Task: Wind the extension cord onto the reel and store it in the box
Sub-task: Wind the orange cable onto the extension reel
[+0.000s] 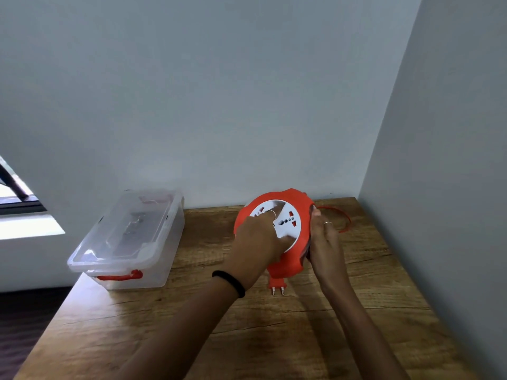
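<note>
An orange extension cord reel [290, 259] with a white socket face [288, 218] stands tilted on the wooden table [274, 338]. My left hand [258, 239] lies over the white face with bent fingers and the thumb spread across it. My right hand [323, 239] grips the reel's right rim, thumb in front and fingers behind. A loose loop of orange cord [346, 219] lies on the table to the right of the reel. The orange plug [277, 286] hangs below the reel. The clear plastic box [129, 242], with its lid on and a red handle [120, 277], sits at the table's left.
Grey walls close in behind the table and along its right side. A window [13, 196] is at the far left. The box overhangs the table's left edge slightly. Bare wood lies in front of the reel.
</note>
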`<control>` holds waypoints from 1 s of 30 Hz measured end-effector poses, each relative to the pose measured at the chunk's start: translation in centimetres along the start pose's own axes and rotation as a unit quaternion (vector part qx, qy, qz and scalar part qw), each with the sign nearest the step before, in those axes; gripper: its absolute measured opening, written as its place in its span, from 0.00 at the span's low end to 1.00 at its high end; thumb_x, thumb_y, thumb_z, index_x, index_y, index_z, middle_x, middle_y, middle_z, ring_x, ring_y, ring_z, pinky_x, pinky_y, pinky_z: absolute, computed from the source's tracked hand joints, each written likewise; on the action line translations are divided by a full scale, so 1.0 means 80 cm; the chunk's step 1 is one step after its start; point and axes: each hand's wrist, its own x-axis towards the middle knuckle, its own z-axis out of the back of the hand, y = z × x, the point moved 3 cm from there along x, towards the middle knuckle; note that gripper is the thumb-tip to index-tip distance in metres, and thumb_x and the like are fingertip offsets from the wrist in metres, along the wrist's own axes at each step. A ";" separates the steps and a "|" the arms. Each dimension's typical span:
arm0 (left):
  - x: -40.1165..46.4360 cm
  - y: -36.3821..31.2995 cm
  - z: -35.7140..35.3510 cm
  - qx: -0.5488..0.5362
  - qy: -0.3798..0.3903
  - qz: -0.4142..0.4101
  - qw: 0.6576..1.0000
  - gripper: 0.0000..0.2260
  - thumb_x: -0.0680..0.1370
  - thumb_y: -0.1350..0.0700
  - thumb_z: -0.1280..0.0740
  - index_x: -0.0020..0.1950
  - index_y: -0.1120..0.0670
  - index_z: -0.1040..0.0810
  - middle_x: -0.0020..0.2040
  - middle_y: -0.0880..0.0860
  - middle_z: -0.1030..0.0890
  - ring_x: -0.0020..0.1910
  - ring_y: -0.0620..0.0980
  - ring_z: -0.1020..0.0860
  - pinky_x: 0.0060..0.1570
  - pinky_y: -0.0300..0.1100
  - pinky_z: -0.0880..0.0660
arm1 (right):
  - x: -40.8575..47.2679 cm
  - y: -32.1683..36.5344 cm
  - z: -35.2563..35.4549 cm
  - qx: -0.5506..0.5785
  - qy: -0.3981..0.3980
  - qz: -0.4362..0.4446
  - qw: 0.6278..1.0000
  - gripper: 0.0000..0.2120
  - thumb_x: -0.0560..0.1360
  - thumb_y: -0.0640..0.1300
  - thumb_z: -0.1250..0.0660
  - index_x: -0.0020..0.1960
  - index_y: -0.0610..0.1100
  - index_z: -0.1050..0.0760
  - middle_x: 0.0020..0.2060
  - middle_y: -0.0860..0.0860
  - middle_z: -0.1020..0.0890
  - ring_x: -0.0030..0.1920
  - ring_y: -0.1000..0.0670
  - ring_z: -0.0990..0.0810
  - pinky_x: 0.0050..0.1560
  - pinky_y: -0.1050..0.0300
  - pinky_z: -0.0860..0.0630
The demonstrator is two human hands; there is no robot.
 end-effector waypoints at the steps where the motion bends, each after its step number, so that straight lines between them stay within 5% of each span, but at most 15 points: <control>1: 0.000 0.000 0.001 0.011 0.011 -0.019 1.000 0.29 0.79 0.48 0.37 0.77 0.51 0.43 0.74 0.52 0.33 0.72 0.53 0.34 0.66 0.41 0.35 | 0.002 0.000 0.000 0.001 -0.001 -0.003 1.000 0.19 0.80 0.57 0.47 0.47 0.48 0.22 0.36 0.52 0.17 0.39 0.53 0.18 0.43 0.55 0.23; 8: 0.011 0.011 0.017 0.166 0.071 -0.144 0.973 0.28 0.79 0.53 0.37 0.78 0.46 0.44 0.74 0.53 0.33 0.71 0.53 0.33 0.67 0.44 0.35 | 0.007 -0.006 -0.002 0.021 0.004 -0.066 0.998 0.21 0.79 0.59 0.45 0.36 0.52 0.21 0.31 0.54 0.19 0.37 0.54 0.20 0.44 0.52 0.24; 12: 0.015 0.014 0.034 0.257 0.112 -0.234 0.931 0.27 0.79 0.55 0.36 0.76 0.44 0.40 0.67 0.54 0.26 0.64 0.54 0.27 0.59 0.45 0.28 | 0.004 -0.006 -0.006 0.046 0.020 -0.095 0.994 0.25 0.80 0.58 0.45 0.46 0.38 0.22 0.37 0.39 0.20 0.39 0.47 0.20 0.47 0.50 0.23; 15: 0.010 0.015 0.044 0.334 0.151 -0.302 0.880 0.29 0.80 0.56 0.37 0.75 0.37 0.44 0.65 0.54 0.28 0.58 0.55 0.23 0.49 0.45 0.26 | 0.000 -0.010 -0.006 0.028 0.044 -0.114 0.992 0.23 0.78 0.60 0.45 0.39 0.43 0.24 0.30 0.45 0.24 0.31 0.51 0.24 0.35 0.60 0.27; 19: -0.002 0.016 0.055 0.397 0.151 -0.358 0.832 0.31 0.81 0.58 0.39 0.75 0.34 0.49 0.69 0.56 0.32 0.56 0.57 0.22 0.49 0.47 0.22 | -0.003 -0.018 -0.007 0.015 0.075 -0.135 0.988 0.23 0.76 0.63 0.45 0.44 0.45 0.24 0.29 0.47 0.26 0.31 0.48 0.26 0.33 0.60 0.31; 25: -0.008 0.033 0.063 0.298 0.084 -0.309 0.899 0.28 0.80 0.55 0.38 0.71 0.29 0.43 0.75 0.46 0.38 0.60 0.53 0.23 0.45 0.42 0.25 | 0.002 0.002 -0.008 0.028 0.066 -0.083 0.994 0.21 0.79 0.58 0.45 0.42 0.46 0.20 0.31 0.52 0.18 0.33 0.54 0.20 0.36 0.62 0.24; 30: -0.024 0.040 0.066 0.205 -0.062 -0.185 0.959 0.22 0.79 0.50 0.38 0.72 0.39 0.36 0.60 0.48 0.25 0.53 0.53 0.21 0.46 0.44 0.25 | -0.007 -0.003 -0.008 0.011 0.043 -0.072 0.996 0.25 0.80 0.58 0.45 0.46 0.37 0.22 0.36 0.45 0.19 0.38 0.48 0.19 0.45 0.50 0.22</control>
